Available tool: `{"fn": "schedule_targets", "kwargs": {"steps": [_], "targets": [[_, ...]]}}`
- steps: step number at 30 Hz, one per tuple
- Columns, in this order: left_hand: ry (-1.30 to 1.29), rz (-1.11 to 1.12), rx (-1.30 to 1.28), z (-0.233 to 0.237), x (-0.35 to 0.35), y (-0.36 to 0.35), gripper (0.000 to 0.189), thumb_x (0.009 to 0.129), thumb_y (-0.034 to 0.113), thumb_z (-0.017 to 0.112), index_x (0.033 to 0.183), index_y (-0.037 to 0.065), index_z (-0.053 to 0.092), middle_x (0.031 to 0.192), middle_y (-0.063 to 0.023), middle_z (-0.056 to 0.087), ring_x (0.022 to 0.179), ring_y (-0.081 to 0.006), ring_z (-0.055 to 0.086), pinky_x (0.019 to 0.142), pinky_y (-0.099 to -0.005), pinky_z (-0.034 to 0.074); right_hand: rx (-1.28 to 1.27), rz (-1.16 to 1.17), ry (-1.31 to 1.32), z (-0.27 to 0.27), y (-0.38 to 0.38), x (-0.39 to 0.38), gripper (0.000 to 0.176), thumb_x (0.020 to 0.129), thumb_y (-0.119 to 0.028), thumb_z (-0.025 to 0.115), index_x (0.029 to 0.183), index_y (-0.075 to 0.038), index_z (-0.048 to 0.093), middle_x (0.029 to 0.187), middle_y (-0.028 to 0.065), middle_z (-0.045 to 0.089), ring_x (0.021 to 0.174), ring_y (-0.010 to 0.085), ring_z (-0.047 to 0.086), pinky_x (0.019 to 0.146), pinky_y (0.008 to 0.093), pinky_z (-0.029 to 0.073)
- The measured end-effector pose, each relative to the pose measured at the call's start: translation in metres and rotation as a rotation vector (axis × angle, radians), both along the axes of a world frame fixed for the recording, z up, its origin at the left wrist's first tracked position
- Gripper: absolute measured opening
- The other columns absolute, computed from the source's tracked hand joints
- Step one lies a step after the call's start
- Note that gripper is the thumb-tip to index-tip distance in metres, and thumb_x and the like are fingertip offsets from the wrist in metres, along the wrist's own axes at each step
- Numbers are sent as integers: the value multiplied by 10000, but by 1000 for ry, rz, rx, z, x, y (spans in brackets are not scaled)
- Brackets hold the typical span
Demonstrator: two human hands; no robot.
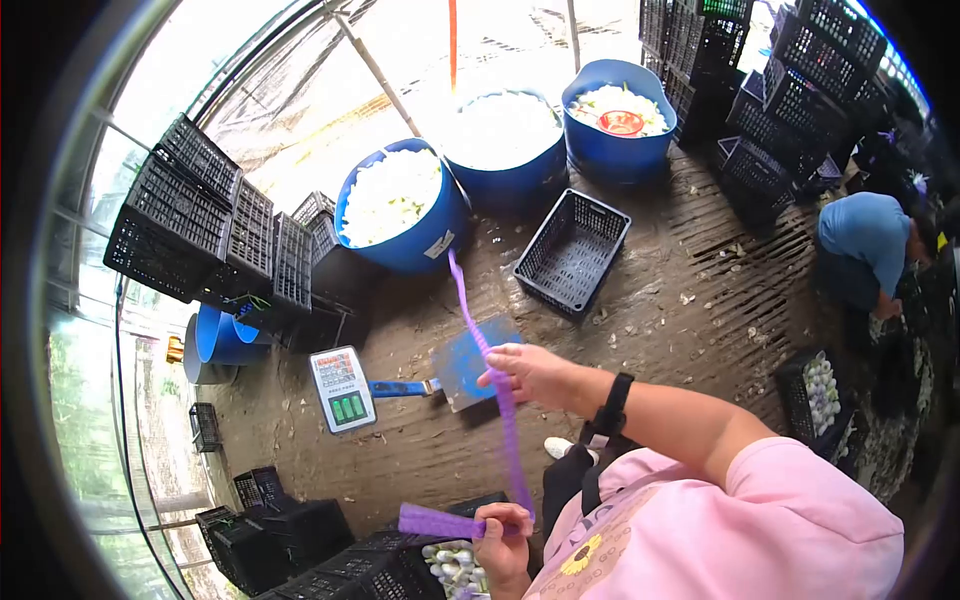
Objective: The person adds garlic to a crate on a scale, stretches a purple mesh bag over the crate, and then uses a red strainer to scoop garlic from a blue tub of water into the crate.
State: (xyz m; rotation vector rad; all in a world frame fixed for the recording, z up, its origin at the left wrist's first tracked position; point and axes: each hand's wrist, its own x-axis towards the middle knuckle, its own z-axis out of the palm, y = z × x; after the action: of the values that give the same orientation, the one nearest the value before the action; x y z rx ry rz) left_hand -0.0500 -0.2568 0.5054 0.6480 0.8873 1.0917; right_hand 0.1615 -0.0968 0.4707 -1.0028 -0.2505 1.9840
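Note:
A long purple mesh strip (509,430) stretches between my two hands. My right hand (530,375), with a black watch on its wrist, is closed on the strip, and its far end runs up toward a blue tub (440,215). Low in the view, my left hand (503,530) grips the other part of the strip, and a wider folded purple piece sticks out to the left. Below the right hand lies the blue platform of a scale (470,360); its display unit (342,390) sits to the left. White, purple-tipped flower buds (455,568) lie beside my left hand.
Two more blue tubs (505,178) of pale pieces stand at the back; one holds a red bowl (620,123). An empty black crate (573,250) lies on the floor. Crates (190,220) are stacked left and right. A person in blue (865,240) bends at the right.

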Motion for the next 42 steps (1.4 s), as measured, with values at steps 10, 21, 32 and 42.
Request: {"fn": "schedule_targets", "kwargs": {"steps": [10, 21, 32, 42], "targets": [[-191, 70, -466, -84, -92, -12, 206, 935, 258, 473, 984, 89, 580, 829, -79, 602, 551, -146, 456, 520, -286, 364, 175, -429, -63, 7, -41, 34, 195, 934, -246, 521, 962, -59, 570, 853, 68, 646, 732, 128, 630, 672, 258, 523], [1278, -407, -622, -161, -145, -64, 555, 856, 532, 516, 899, -10, 629, 801, -143, 652, 774, -259, 652, 660, -351, 507, 374, -162, -451, 9, -74, 39, 269, 959, -278, 455, 916, -47, 587, 663, 16, 591, 435, 22, 390, 376, 176, 270], [561, -193, 365, 4, 154, 79, 387, 899, 333, 576, 1092, -2, 579, 1049, -97, 610, 845, -143, 587, 749, -286, 486, 823, 663, -698, 43, -81, 121, 224, 924, -179, 489, 999, -1, 603, 765, 66, 651, 708, 143, 612, 668, 301, 496], [-88, 257, 273, 74, 186, 85, 394, 920, 403, 494, 787, 37, 557, 702, -96, 574, 531, -129, 486, 497, -257, 398, 851, 211, -1497, -61, -126, 312, 217, 643, 41, 583, 831, -52, 637, 941, 158, 614, 865, 358, 593, 721, 404, 489]]}}
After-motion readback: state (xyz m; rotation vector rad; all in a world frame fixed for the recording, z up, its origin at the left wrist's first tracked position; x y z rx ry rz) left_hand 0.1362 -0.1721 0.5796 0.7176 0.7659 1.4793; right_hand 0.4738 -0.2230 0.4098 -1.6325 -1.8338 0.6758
